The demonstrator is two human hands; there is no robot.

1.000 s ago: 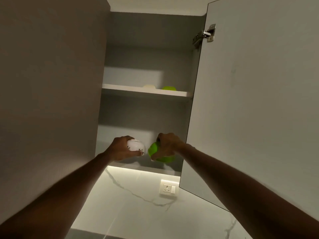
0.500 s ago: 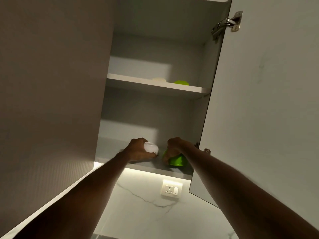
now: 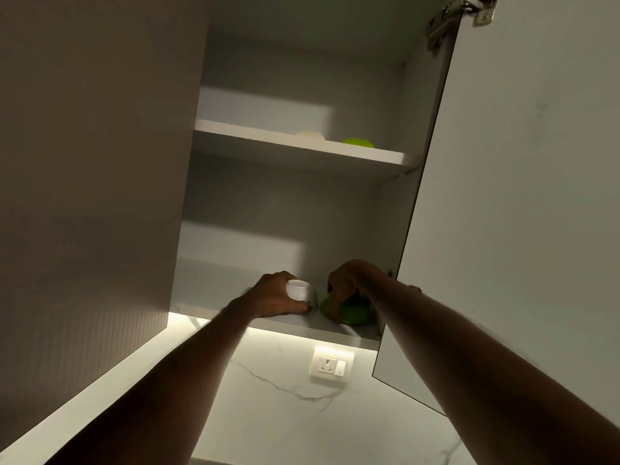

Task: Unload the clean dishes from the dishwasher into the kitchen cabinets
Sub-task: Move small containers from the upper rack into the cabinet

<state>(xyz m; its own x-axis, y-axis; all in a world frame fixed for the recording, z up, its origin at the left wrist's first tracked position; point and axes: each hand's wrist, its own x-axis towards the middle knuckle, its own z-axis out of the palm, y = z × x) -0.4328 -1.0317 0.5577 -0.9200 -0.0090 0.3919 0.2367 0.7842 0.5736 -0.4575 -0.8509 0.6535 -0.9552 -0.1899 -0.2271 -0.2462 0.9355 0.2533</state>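
head view: left hand (image 3: 273, 297) grips a white cup (image 3: 299, 290) on the bottom shelf (image 3: 302, 325). at its 3 o'clock, right hand (image 3: 349, 283) grips a green bowl (image 3: 352, 313).

Lower shelf (image 3: 235, 283) lies bare at left; the open door (image 3: 523, 196) walls the right.

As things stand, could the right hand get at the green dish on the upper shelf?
Probably not right away: the right hand grips a green bowl on the bottom shelf. The path to the green dish looks open.
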